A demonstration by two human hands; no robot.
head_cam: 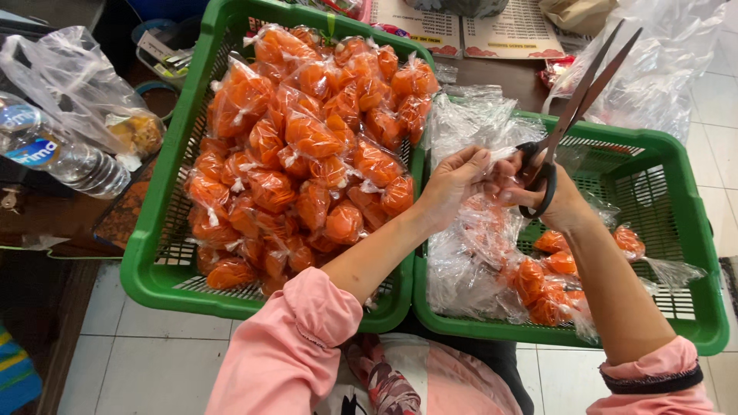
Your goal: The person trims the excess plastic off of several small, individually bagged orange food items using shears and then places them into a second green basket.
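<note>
We cannot see what the left hand (453, 184) pinches. The right hand (550, 196) hides the scissors' (573, 107) handles. The water bottle (54, 150) is cut off.

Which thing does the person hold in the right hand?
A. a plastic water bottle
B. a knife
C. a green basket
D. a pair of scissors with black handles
D: the right hand has its fingers through the black handles of the scissors, whose blades point up and away, while the left hand pinches clear plastic wrap over the right green basket.
</note>
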